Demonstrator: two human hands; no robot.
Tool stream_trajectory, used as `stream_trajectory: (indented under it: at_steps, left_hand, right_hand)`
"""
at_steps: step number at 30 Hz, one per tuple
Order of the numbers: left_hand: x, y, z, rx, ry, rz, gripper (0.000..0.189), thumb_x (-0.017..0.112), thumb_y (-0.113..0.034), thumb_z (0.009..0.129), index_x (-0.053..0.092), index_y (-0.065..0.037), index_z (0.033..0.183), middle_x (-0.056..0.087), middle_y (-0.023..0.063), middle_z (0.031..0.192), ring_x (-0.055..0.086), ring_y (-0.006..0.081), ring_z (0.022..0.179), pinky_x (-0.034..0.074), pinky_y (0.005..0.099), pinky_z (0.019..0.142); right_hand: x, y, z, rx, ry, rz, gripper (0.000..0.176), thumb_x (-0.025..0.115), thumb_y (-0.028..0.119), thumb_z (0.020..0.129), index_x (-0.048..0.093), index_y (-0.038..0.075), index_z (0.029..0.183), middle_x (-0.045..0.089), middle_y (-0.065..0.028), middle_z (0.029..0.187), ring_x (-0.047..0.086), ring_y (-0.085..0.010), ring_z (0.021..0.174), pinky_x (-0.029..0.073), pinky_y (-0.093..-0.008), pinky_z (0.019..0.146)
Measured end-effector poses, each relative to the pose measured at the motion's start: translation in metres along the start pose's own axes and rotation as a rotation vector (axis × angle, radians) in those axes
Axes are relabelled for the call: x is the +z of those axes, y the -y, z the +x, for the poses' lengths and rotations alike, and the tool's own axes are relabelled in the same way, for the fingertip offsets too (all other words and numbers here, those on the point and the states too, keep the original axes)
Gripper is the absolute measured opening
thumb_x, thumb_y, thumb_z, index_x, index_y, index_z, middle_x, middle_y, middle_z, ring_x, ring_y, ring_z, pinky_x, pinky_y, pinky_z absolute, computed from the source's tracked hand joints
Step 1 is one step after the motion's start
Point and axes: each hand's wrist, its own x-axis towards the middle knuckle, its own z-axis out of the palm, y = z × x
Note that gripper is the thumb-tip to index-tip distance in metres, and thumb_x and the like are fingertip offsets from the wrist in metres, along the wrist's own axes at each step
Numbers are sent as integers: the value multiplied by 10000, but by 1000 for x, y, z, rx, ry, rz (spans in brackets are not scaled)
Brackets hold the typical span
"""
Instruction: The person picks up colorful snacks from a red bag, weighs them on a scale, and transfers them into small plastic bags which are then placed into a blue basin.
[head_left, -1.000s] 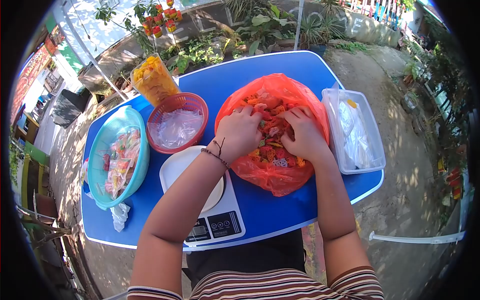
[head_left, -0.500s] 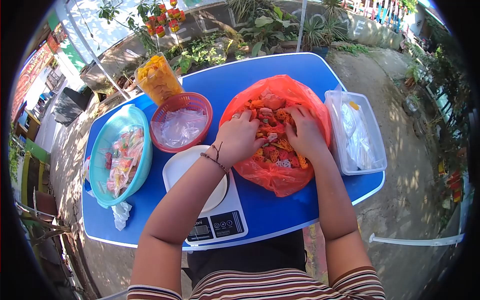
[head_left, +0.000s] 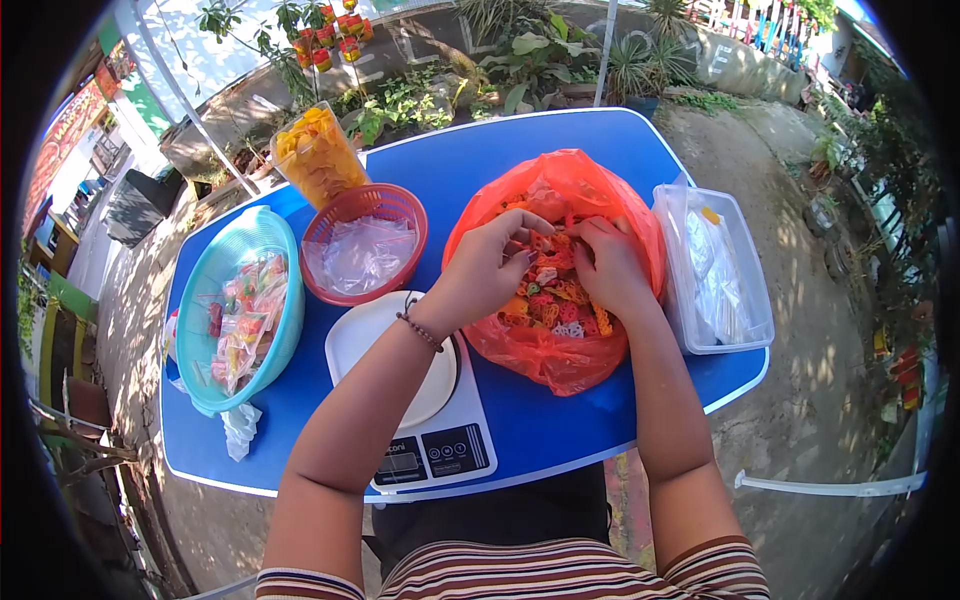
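A red plastic bag (head_left: 560,352) lies wide open on the table, filled with lacy, crinkled snack pieces (head_left: 545,300) in orange, red, green and white. My left hand (head_left: 487,268) is over the bag's left side, fingers bent and thumb apart, with nothing visible held. Opposite it, my right hand (head_left: 608,262) reaches in from the right, its fingers resting among the pieces and the thumb apart. Some of its fingertips are hidden by the pieces. Below my left wrist sits a kitchen scale (head_left: 470,420) with a white plate (head_left: 432,395) on top, partly covered by my forearm.
A turquoise basket (head_left: 195,350) of small filled packets stands at the left. Near it are a red basket (head_left: 415,245) of clear plastic bags and a container of orange-yellow chips (head_left: 320,160). A clear box (head_left: 755,320) with plastic bags sits at the blue table's (head_left: 420,155) right edge.
My left hand has lifted a little and its fingers have curled in. My right hand has shifted slightly, its fingers drawing closer to the left. The bag's pieces have been stirred.
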Motion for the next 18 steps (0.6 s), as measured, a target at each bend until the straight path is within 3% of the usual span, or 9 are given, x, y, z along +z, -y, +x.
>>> stream_trajectory:
  at_steps: [3,7,9,10,12,13,15,18]
  left_hand:
    - [-3,-6,4,-97,51,-338,337,596,43,933,576,-23,1262,663,53,1161,646,108,1121,545,290,930]
    - [0,-26,-5,-53,-73,223,356,643,21,892,602,-23,1242,672,120,1153,698,226,997,563,328,868]
    - [0,-24,-8,82,-77,526,359,678,-15,871,618,-24,1224,667,161,1153,700,300,933,569,363,832]
    - [0,-23,-10,50,-87,602,358,690,-41,864,625,-26,1216,661,175,1151,689,329,920,566,385,828]
    - [2,-21,-13,-19,-110,749,362,714,-92,851,638,-30,1199,650,202,1147,666,386,895,559,428,818]
    - [2,-22,-12,-44,-96,768,359,715,-109,853,641,-33,1196,652,196,1149,667,377,919,556,434,829]
    - [5,-26,-10,-91,-67,805,356,717,-141,857,646,-38,1191,657,182,1153,669,359,968,548,447,850]
    - [12,-15,-7,170,-75,985,315,691,-134,868,664,-51,1171,660,163,1158,654,334,1045,537,435,895]
  right_hand:
    - [-3,9,-7,-15,-48,5,269,615,97,904,710,77,1155,679,-120,1142,564,-354,1102,479,-434,979]
    - [-2,14,-7,-36,-91,-89,249,632,55,898,715,53,1133,689,-139,1114,615,-346,1013,507,-391,925]
    - [-2,10,-5,32,-106,206,233,635,26,896,719,47,1113,696,-143,1102,655,-322,930,528,-369,857]
    - [-3,8,-4,66,-113,351,226,637,11,895,721,44,1102,699,-145,1096,675,-310,889,538,-358,823]
    - [-4,2,-4,25,-257,287,195,638,-14,889,718,30,1061,704,-144,1062,697,-285,837,544,-348,772]
    - [-4,0,-4,4,-327,254,180,638,-26,886,717,23,1041,706,-143,1045,708,-273,811,547,-343,747]
    - [-7,1,-5,62,-284,270,172,620,-24,879,685,11,1034,700,-165,996,706,-339,840,548,-387,753]
    - [-15,12,-8,135,-225,339,181,614,-17,866,646,1,1044,693,-187,973,693,-381,883,542,-429,783]
